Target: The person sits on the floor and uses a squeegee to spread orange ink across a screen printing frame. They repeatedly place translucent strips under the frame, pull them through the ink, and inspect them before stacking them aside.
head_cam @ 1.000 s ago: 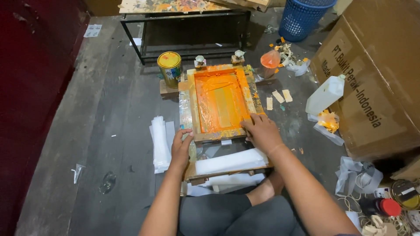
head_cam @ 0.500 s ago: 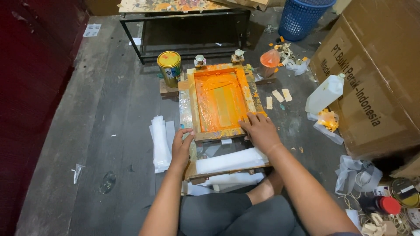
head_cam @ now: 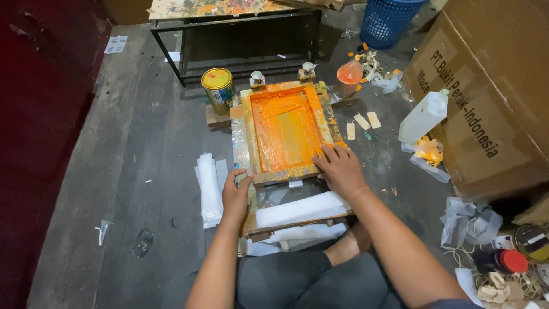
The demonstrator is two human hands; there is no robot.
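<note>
A wooden printing screen frame (head_cam: 329, 123), coated inside with orange ink, lies flat on a board on the floor in front of me. My left hand (head_cam: 235, 194) rests on the near left corner of the frame, fingers curled over its edge. My right hand (head_cam: 338, 167) presses flat on the near right corner of the frame. Just below the frame a stack of white plastic sheets (head_cam: 300, 209) lies on the board, between my two forearms.
A yellow-lidded paint tin (head_cam: 218, 90) stands at the frame's far left. A second pile of white sheets (head_cam: 209, 189) lies to the left. A white jug (head_cam: 423, 117), large cardboard boxes (head_cam: 486, 97), a blue basket (head_cam: 389, 20) and a low metal table (head_cam: 234, 28) surround the spot.
None beyond a slight shift of the view; both hands stay on the near corners of the frame.
</note>
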